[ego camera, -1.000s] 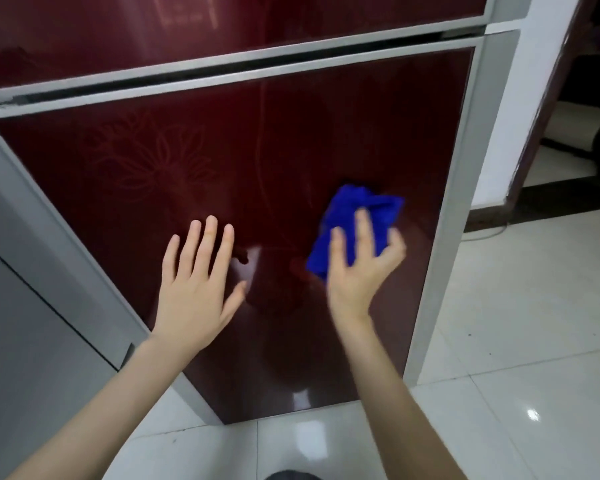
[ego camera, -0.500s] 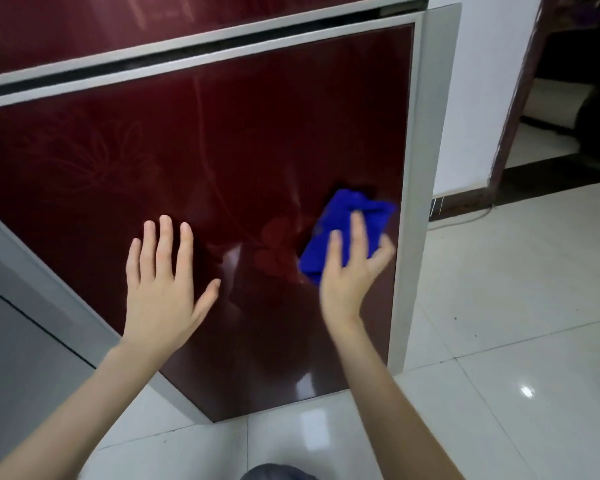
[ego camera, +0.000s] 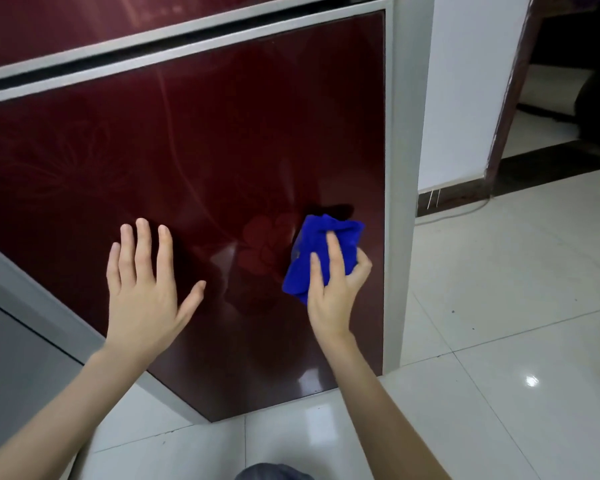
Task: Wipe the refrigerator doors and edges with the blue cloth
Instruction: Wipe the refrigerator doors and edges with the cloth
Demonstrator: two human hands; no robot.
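even indoor light, glare spots on glossy floor tiles (ego camera: pixel 531 380), wide-angle bending.

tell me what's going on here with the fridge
A person is wiping the dark red lower door of a refrigerator. The right hand holds a bunched blue cloth and presses it against the glossy panel, close to the grey right edge. The left hand is open with its fingers spread, and looks to be flat against the same door further left. The cloth is not on the upper door.
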